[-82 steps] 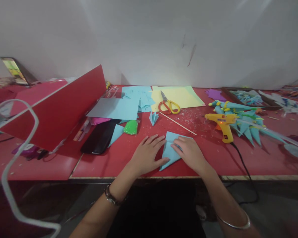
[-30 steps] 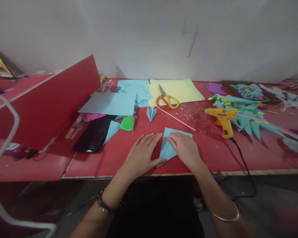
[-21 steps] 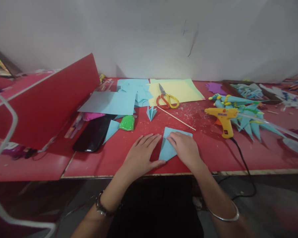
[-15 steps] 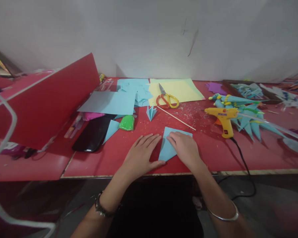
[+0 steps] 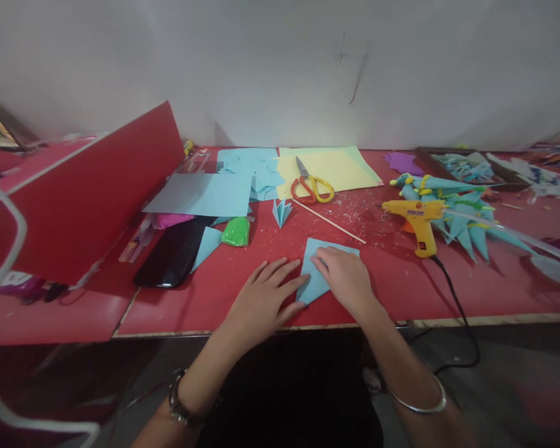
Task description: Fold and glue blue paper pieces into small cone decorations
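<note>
A folded piece of blue paper (image 5: 313,284) lies flat on the red table near its front edge. My left hand (image 5: 267,295) rests palm down with fingers spread, its thumb and fingertips at the paper's left edge. My right hand (image 5: 348,277) is closed, its curled fingers and thumb pressed together on the upper part of the paper, covering its right side. Just beyond is a small pleated blue paper piece (image 5: 281,214). A thin wooden stick (image 5: 329,221) lies behind the paper, and scissors (image 5: 312,188) with red and yellow handles sit farther back.
To the right lies a yellow glue gun (image 5: 417,218) in front of blue paper cones (image 5: 464,214); its cord hangs over the edge. Leftward are a black phone (image 5: 170,258), a green clay lump (image 5: 236,231), a blue sheet (image 5: 200,193) and a raised red board (image 5: 88,199).
My left hand's fingers have shifted slightly, and its fingertips now touch the blue paper's left edge. My right hand stays in nearly the same place on the paper. The view has shifted slightly.
</note>
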Demonstrator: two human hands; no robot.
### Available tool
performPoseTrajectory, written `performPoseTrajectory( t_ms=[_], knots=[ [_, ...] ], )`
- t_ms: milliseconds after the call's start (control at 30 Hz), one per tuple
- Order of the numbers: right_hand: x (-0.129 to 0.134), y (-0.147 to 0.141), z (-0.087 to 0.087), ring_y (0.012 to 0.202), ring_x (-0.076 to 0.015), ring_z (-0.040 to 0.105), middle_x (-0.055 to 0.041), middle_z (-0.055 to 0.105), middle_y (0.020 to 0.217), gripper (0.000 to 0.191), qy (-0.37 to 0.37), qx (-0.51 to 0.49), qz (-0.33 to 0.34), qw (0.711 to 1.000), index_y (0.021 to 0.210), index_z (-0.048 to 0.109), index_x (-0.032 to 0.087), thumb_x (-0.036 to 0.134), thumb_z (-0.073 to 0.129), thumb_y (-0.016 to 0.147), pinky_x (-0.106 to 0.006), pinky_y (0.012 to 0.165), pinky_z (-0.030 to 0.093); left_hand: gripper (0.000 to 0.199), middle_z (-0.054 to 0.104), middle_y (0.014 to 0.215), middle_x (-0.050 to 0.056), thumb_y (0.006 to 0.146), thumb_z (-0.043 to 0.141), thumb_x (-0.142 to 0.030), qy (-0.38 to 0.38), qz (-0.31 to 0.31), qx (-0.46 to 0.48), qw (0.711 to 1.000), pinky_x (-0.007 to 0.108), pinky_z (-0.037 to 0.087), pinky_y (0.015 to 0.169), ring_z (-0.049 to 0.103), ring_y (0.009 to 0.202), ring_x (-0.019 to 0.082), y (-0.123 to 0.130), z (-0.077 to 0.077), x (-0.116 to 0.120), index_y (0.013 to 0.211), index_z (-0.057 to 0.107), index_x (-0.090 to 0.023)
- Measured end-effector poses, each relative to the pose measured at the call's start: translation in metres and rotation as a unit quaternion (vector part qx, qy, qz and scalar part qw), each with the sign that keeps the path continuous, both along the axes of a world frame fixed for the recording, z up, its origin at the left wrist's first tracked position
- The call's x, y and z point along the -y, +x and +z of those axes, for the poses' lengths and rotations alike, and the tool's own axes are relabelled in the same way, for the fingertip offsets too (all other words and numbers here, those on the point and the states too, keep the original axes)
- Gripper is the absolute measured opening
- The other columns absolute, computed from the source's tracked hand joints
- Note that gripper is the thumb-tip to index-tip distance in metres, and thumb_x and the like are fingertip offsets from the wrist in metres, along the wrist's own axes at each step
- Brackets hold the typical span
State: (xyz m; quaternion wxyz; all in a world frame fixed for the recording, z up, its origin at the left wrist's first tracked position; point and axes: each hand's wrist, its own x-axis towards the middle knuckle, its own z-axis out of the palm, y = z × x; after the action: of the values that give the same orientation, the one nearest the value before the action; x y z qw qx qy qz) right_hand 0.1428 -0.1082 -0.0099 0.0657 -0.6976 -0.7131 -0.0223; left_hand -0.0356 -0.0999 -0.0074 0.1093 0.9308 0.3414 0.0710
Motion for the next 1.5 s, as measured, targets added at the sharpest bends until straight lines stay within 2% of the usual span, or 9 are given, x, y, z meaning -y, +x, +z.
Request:
performPoseTrajectory(
  t_ms=[133, 267, 500, 800, 900, 1000, 1100, 1200, 1500],
  knots=[
    [0.0, 0.001, -0.001, 0.067, -0.0142, 0.054, -0.0013, 0.062, 0.074, 0.022, 0.006, -0.003, 0.003, 1.0, 0.075, 0.054, 0.02, 0.031, 0.039, 0.087, -0.027, 0.056, 0.022, 0.041, 0.033, 0.139, -0.002, 0.085, 0.035, -0.043, -0.013, -0.004, -0.013, 1.0, 0.041, 0.021, 0.106, 0.027, 0.127, 0.019, -0.002, 0.002, 0.001, 0.125, 0.04, -0.033],
    [0.0, 0.0, -0.001, 0.066, -0.0141, 0.054, -0.0016, 0.061, 0.073, 0.023, 0.005, -0.003, 0.004, 1.0, 0.075, 0.054, 0.02, 0.031, 0.039, 0.087, -0.027, 0.055, 0.022, 0.045, 0.023, 0.143, -0.002, 0.083, 0.039, -0.048, -0.047, -0.022, -0.026, 0.998, 0.042, 0.021, 0.105, 0.022, 0.129, 0.021, -0.004, 0.008, -0.008, 0.127, 0.037, -0.037],
    [0.0, 0.0, 0.0, 0.066, -0.0142, 0.054, -0.0016, 0.061, 0.074, 0.023, -0.002, -0.002, 0.001, 1.0, 0.076, 0.055, 0.02, 0.031, 0.038, 0.087, -0.027, 0.055, 0.022, 0.07, 0.01, 0.146, 0.001, 0.069, 0.051, -0.06, -0.123, -0.067, -0.068, 0.988, 0.047, 0.013, 0.105, 0.01, 0.132, 0.027, -0.002, 0.017, -0.036, 0.131, 0.029, -0.038],
    [0.001, -0.001, 0.001, 0.068, -0.0181, 0.055, -0.0039, 0.06, 0.073, 0.021, 0.027, 0.005, 0.004, 1.0, 0.079, 0.055, 0.018, 0.029, 0.039, 0.086, -0.029, 0.058, 0.029, 0.081, 0.007, 0.146, 0.002, 0.063, 0.054, -0.062, -0.136, -0.089, -0.097, 0.982, 0.05, 0.009, 0.104, 0.006, 0.132, 0.029, 0.0, 0.022, -0.046, 0.133, 0.021, -0.038],
    [0.009, 0.002, 0.004, 0.079, -0.0213, 0.053, -0.0071, 0.059, 0.083, 0.018, 0.078, -0.007, 0.033, 0.996, 0.09, 0.057, 0.016, 0.026, 0.043, 0.084, -0.032, 0.068, 0.035, 0.082, 0.007, 0.146, 0.001, 0.062, 0.055, -0.062, -0.139, -0.092, -0.098, 0.981, 0.05, 0.009, 0.104, 0.007, 0.132, 0.029, 0.0, 0.022, -0.046, 0.133, 0.022, -0.038],
    [0.026, 0.007, 0.008, 0.091, -0.0215, 0.05, -0.008, 0.056, 0.095, 0.022, 0.112, -0.052, 0.106, 0.987, 0.097, 0.06, 0.021, 0.021, 0.043, 0.083, -0.036, 0.081, 0.035, 0.083, 0.006, 0.146, 0.001, 0.061, 0.056, -0.062, -0.138, -0.089, -0.094, 0.982, 0.049, 0.008, 0.104, 0.006, 0.132, 0.029, 0.0, 0.021, -0.046, 0.133, 0.023, -0.037],
    [0.045, 0.008, 0.01, 0.109, -0.0229, 0.042, -0.0062, 0.049, 0.116, 0.025, 0.104, -0.098, 0.185, 0.972, 0.095, 0.063, 0.029, 0.02, 0.044, 0.082, -0.046, 0.095, 0.025, 0.084, 0.004, 0.146, 0.002, 0.06, 0.057, -0.062, -0.138, -0.091, -0.092, 0.982, 0.05, 0.006, 0.104, 0.004, 0.132, 0.029, -0.001, 0.019, -0.046, 0.133, 0.022, -0.037],
    [0.058, 0.006, 0.008, 0.12, -0.0264, 0.032, -0.0034, 0.039, 0.131, 0.027, 0.072, -0.111, 0.208, 0.969, 0.098, 0.062, 0.035, 0.021, 0.046, 0.081, -0.056, 0.098, 0.014, 0.087, 0.004, 0.146, 0.002, 0.059, 0.058, -0.061, -0.139, -0.098, -0.091, 0.981, 0.05, 0.005, 0.104, 0.003, 0.132, 0.029, -0.001, 0.018, -0.046, 0.134, 0.021, -0.036],
    [0.063, 0.007, 0.005, 0.114, -0.0228, 0.038, -0.0029, 0.047, 0.125, 0.03, 0.019, -0.118, 0.248, 0.961, 0.111, 0.055, 0.041, 0.033, 0.045, 0.084, -0.052, 0.098, 0.02, 0.086, 0.001, 0.146, 0.003, 0.061, 0.053, -0.065, -0.146, -0.104, -0.112, 0.977, 0.05, 0.004, 0.104, 0.001, 0.133, 0.027, 0.0, 0.021, -0.046, 0.134, 0.019, -0.035]
  ],
)
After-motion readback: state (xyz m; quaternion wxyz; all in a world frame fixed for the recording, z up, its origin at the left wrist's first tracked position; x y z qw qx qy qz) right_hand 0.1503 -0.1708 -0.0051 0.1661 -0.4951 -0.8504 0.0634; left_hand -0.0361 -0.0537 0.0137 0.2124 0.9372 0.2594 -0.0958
